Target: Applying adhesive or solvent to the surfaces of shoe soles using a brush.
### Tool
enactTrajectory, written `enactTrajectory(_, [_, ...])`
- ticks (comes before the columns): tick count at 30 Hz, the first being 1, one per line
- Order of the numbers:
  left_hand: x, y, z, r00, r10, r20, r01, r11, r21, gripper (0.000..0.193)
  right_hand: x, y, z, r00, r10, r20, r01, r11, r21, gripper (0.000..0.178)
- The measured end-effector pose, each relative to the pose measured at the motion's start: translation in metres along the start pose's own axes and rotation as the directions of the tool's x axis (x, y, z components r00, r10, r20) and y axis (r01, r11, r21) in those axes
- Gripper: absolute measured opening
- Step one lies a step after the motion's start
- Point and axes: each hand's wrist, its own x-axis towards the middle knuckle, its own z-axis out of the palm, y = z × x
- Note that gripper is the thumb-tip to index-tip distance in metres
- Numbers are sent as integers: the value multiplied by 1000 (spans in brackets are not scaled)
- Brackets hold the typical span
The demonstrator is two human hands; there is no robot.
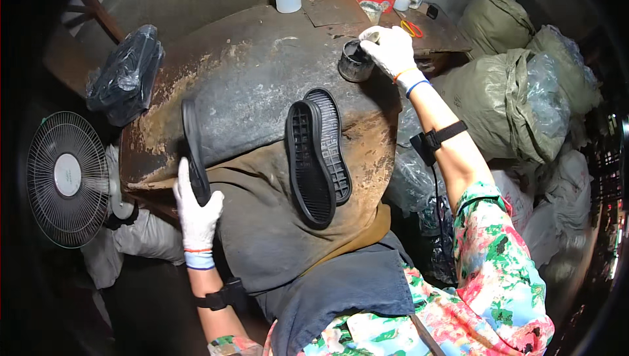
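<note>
Our left hand point(198, 205) grips a sole point(193, 134) between thumb and fingers, apparently tilted to bare its side. Our right hand point(391, 51) bends its fingers at the pot point(356, 67); their hold is unclear. Two more soles point(314, 182) overlap before us, likely for easy reach.

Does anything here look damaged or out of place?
Yes: the table looks worn, with rough brown patches breaking its dark surface near the left edge. One black sole lies unevenly over another black sole. No spill stands out.
</note>
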Motion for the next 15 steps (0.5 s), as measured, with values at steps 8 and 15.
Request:
enactTrajectory(8, [78, 22, 9, 928, -1, 373, -312, 546, 778, 35, 5, 68, 61, 957, 17, 291, 107, 909, -403, 38])
enactTrajectory(15, [0, 10, 123, 943, -204, -263, 328, 698, 636, 103, -8, 38, 81, 997, 15, -76, -10, 997, 71, 30])
